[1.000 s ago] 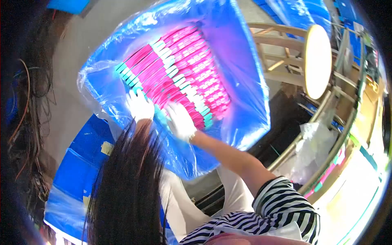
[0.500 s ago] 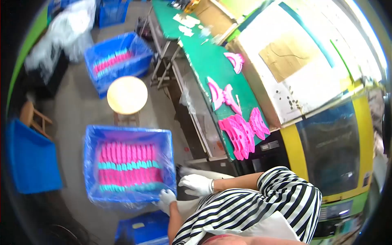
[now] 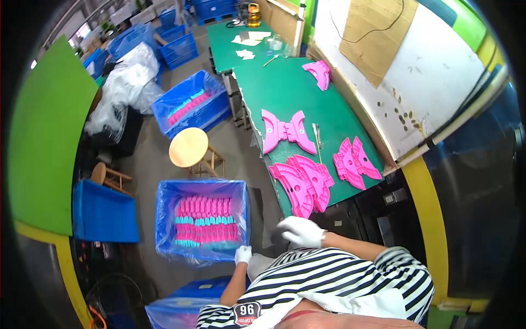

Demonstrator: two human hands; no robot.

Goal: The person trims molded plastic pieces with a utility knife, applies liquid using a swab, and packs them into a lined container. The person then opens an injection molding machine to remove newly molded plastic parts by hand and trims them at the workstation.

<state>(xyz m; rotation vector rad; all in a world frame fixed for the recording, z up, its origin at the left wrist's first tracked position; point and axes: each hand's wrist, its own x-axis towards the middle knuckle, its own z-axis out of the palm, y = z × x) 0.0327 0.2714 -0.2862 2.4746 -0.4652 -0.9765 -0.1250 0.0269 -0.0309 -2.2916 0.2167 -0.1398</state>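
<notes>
My left hand (image 3: 243, 255), in a white glove, is at the near right corner of a blue bin (image 3: 203, 253) lined with clear plastic. Its fingers look curled; whether they grip the liner or rim is unclear. Inside the bin stand rows of pink and turquoise plastic pieces (image 3: 205, 231). My right hand (image 3: 301, 232), also gloved, hangs in front of the green table's near end, slightly blurred, with fingers stretched and nothing visible in them. Closest to it on the tabletop (image 3: 323, 123) is a stack of pink curved plastic parts (image 3: 303, 185).
More pink parts lie on the table: a joined pair (image 3: 287, 131), another group (image 3: 356, 163) and one farther back (image 3: 318, 74). A round stool (image 3: 189, 147) stands beyond the bin. Another lined bin (image 3: 192, 104) is behind it, with a blue crate (image 3: 107, 211) to the left.
My view has tilted up and shifted, showing more of the room. My right hand has moved away from the bin toward the table. My left hand stays by the bin's corner.
</notes>
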